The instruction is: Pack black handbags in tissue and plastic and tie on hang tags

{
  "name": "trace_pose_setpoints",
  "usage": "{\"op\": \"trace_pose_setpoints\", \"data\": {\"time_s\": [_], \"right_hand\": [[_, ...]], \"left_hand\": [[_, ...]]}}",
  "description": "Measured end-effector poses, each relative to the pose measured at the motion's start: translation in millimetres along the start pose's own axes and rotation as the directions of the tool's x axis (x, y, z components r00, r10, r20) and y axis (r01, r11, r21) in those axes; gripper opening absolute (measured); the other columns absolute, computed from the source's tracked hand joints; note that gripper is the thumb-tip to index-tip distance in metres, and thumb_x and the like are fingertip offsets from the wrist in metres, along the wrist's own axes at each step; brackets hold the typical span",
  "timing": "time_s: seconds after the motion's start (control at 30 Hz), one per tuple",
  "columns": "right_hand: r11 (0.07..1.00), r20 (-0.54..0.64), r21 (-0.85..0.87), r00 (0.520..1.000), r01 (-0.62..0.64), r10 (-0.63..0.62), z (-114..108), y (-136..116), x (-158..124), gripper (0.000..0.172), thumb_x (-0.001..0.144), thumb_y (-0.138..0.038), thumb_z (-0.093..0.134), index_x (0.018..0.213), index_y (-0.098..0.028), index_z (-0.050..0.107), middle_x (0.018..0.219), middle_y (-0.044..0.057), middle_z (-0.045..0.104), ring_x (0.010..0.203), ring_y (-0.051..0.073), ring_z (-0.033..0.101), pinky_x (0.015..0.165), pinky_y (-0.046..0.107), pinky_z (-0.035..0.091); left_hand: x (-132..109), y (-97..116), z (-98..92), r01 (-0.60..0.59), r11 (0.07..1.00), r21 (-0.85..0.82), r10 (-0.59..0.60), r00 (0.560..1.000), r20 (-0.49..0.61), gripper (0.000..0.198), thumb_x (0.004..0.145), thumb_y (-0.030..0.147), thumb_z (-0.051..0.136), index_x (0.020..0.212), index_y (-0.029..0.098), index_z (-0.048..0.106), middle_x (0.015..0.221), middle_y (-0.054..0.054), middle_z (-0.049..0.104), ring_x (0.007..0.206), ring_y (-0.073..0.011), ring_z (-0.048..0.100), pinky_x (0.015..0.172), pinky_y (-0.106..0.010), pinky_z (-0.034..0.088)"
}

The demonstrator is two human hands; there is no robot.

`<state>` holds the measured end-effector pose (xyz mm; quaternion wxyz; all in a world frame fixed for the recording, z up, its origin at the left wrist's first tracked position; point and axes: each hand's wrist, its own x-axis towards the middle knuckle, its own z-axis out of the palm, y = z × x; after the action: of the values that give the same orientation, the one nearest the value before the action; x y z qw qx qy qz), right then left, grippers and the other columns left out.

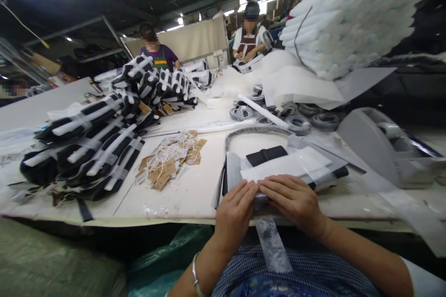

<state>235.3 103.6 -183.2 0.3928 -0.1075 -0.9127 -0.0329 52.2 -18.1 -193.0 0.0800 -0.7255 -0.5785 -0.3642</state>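
In front of me at the table edge lies a folded black bag point(266, 155), partly covered by a white wrapping sheet point(289, 165). A grey strap point(258, 130) arches out behind it. My left hand point(237, 211) and my right hand point(296, 202) meet at the near edge of this bundle, fingertips almost touching. Their fingers are held together and bent over the sheet, pressing it onto the bag. Both thumbs are hidden underneath. A strip of clear tape point(273, 243) hangs below the hands against my checked apron.
Left stand stacked wrapped black bags point(101, 134) and a heap of brown tags point(170, 162). To the right are a grey tape dispenser point(372, 144), coiled grey straps point(298, 124) and a bundle of white foam rods point(348, 23). Two co-workers point(249, 39) stand across the table.
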Motion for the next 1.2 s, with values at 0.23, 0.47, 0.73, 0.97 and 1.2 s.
{"op": "trace_pose_setpoints", "data": {"time_s": [0.23, 0.47, 0.73, 0.97, 1.2], "right_hand": [[0.989, 0.092, 0.087, 0.988, 0.117, -0.125, -21.7, -4.5, -42.5, 0.046, 0.094, -0.006, 0.052, 0.139, -0.014, 0.057, 0.136, 0.008, 0.066, 0.137, 0.021, 0.051, 0.123, 0.049, 0.029], [0.952, 0.239, 0.201, 0.931, 0.230, -0.275, -5.3, -25.9, -69.6, 0.050, 0.095, -0.005, 0.043, 0.143, -0.015, 0.054, 0.143, 0.008, 0.060, 0.142, 0.022, 0.044, 0.117, 0.047, 0.041], [0.938, 0.043, 0.337, 0.994, 0.080, -0.100, 6.9, -47.1, -67.2, 0.036, 0.099, -0.009, 0.040, 0.121, -0.012, 0.068, 0.113, 0.013, 0.076, 0.112, 0.020, 0.070, 0.102, 0.038, 0.056], [0.920, 0.080, 0.391, 0.996, 0.013, -0.049, -13.4, -57.5, -68.5, 0.042, 0.094, -0.007, 0.038, 0.123, -0.013, 0.067, 0.116, 0.012, 0.076, 0.115, 0.019, 0.068, 0.103, 0.035, 0.055], [0.931, 0.075, 0.362, 0.995, 0.040, -0.071, -37.3, -28.6, 0.1, 0.034, 0.093, -0.006, 0.044, 0.113, -0.016, 0.070, 0.104, 0.007, 0.079, 0.094, 0.015, 0.075, 0.090, 0.027, 0.060]], "left_hand": [[-5.9, -6.7, 7.3, -0.121, 0.986, 0.112, 0.125, 0.992, -0.032, 0.038, 0.101, 0.011, 0.047, 0.137, 0.018, 0.059, 0.136, -0.009, 0.066, 0.131, -0.0238, 0.058, 0.103, -0.043, 0.059], [-5.6, -6.4, 5.1, -0.135, 0.982, 0.136, 0.139, 0.990, -0.022, 0.041, 0.100, 0.010, 0.047, 0.139, 0.020, 0.057, 0.137, -0.010, 0.065, 0.131, -0.0231, 0.059, 0.101, -0.042, 0.059], [-5.6, -8.5, 7.3, -0.148, 0.974, 0.171, 0.154, 0.988, -0.022, 0.041, 0.099, 0.009, 0.050, 0.138, 0.020, 0.058, 0.138, -0.009, 0.064, 0.131, -0.0223, 0.058, 0.103, -0.040, 0.058], [-5.0, -9.3, 9.2, -0.150, 0.973, 0.175, 0.159, 0.986, -0.040, 0.037, 0.102, 0.011, 0.046, 0.136, 0.019, 0.060, 0.138, -0.008, 0.065, 0.130, -0.0220, 0.059, 0.102, -0.039, 0.058], [-5.0, -7.6, 9.5, -0.144, 0.976, 0.162, 0.160, 0.983, -0.086, 0.035, 0.104, 0.015, 0.043, 0.132, 0.020, 0.062, 0.127, -0.009, 0.070, 0.124, -0.0216, 0.062, 0.099, -0.038, 0.058]]}}
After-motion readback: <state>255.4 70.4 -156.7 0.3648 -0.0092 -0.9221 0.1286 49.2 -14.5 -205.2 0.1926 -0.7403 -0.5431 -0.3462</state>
